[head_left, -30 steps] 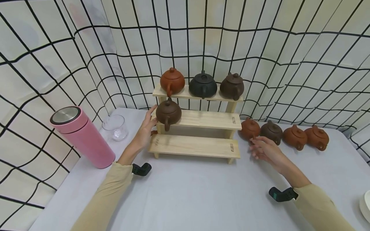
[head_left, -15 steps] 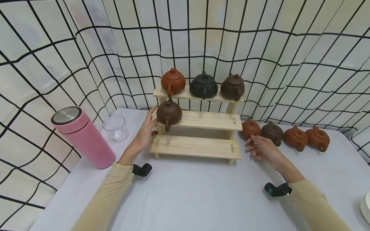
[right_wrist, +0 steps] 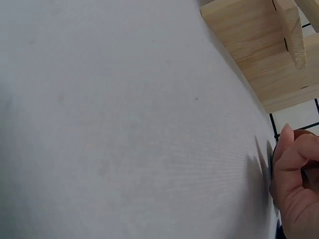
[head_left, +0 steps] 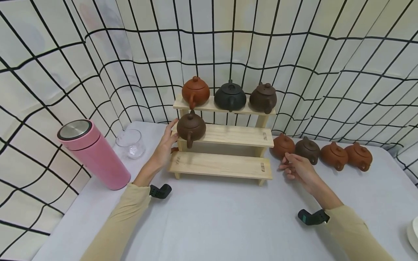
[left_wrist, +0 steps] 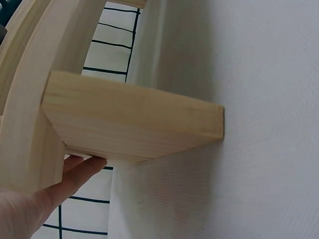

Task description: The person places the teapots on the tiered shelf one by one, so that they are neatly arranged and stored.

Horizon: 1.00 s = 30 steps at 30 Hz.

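Tally: four teapots [head_left: 230, 97] up on the wooden stand [head_left: 232, 134] at centre, four left on the counter [head_left: 212, 221] at right, seemingly halfway; right hand [head_left: 299, 169] pinches the nearest reddish teapot [head_left: 282, 144], left hand [head_left: 161, 152], straight-fingered, touches the stand.

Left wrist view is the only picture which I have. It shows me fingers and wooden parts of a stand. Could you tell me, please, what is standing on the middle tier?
Observer: One dark brown teapot, at the left end of the middle tier of the display stand, close to the left hand.
Operator: Thank you. And the other one, where is it?
Observer: The right hand is at the reddish-brown teapot, the leftmost of four in a row on the white tablecloth.
Operator: Is there something to the left of the display stand?
Observer: Yes, a pink flask stands there, with a clear glass cup beside it.
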Each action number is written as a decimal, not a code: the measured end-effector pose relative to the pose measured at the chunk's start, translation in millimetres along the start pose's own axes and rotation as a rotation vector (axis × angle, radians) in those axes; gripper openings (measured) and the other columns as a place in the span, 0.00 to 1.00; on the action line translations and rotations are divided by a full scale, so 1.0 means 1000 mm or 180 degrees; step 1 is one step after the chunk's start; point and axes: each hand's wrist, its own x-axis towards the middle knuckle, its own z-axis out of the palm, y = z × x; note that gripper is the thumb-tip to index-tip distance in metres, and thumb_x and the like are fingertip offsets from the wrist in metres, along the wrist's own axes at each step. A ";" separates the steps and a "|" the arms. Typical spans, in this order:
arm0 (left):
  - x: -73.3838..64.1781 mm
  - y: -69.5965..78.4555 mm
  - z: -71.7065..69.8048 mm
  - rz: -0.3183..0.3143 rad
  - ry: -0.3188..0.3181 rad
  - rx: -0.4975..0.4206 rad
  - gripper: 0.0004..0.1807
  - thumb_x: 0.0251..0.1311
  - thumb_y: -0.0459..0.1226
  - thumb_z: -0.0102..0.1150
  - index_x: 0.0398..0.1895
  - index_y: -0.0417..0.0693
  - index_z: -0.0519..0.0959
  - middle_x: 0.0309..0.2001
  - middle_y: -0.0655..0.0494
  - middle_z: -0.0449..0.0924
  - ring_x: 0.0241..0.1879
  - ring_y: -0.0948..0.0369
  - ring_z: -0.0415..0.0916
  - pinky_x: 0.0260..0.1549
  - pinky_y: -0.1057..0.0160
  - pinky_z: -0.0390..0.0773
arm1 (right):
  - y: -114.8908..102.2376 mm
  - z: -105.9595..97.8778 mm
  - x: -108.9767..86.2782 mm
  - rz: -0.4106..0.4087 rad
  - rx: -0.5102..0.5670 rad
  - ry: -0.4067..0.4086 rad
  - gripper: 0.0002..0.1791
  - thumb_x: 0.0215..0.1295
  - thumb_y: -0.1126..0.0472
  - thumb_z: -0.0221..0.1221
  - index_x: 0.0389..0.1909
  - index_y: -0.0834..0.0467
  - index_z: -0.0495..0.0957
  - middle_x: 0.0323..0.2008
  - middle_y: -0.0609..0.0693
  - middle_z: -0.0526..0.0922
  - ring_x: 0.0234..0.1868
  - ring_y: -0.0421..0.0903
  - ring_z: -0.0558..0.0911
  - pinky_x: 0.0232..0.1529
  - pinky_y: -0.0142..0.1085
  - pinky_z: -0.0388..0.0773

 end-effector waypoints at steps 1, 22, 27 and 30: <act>0.000 0.000 0.000 0.0000 -0.0004 0.0004 0.34 0.81 0.42 0.26 0.86 0.50 0.37 0.84 0.42 0.31 0.80 0.38 0.43 0.69 0.28 0.57 | 0.000 -0.001 -0.002 -0.0042 0.0017 -0.0012 0.17 0.86 0.51 0.45 0.44 0.60 0.73 0.33 0.46 0.84 0.28 0.37 0.73 0.26 0.28 0.70; 0.000 0.000 0.000 -0.0011 0.0020 -0.0078 0.34 0.82 0.42 0.27 0.86 0.48 0.37 0.84 0.42 0.33 0.79 0.39 0.44 0.68 0.29 0.57 | -0.072 -0.027 -0.089 -0.1045 -0.0519 0.0070 0.16 0.84 0.50 0.51 0.39 0.58 0.76 0.27 0.49 0.81 0.23 0.44 0.68 0.24 0.44 0.53; 0.000 0.000 0.000 0.0000 0.0011 -0.0070 0.34 0.82 0.42 0.26 0.86 0.47 0.37 0.84 0.42 0.32 0.79 0.39 0.42 0.68 0.27 0.56 | -0.087 -0.021 -0.105 -0.1275 -0.0658 -0.0253 0.15 0.85 0.57 0.48 0.38 0.60 0.75 0.28 0.52 0.80 0.21 0.50 0.64 0.22 0.45 0.51; 0.000 0.001 0.000 0.0005 0.0010 -0.0055 0.34 0.82 0.42 0.26 0.86 0.48 0.37 0.84 0.43 0.31 0.80 0.38 0.42 0.68 0.27 0.55 | -0.094 -0.005 -0.106 -0.1294 -0.0812 -0.0404 0.16 0.86 0.56 0.47 0.38 0.61 0.74 0.28 0.53 0.79 0.20 0.51 0.64 0.19 0.44 0.56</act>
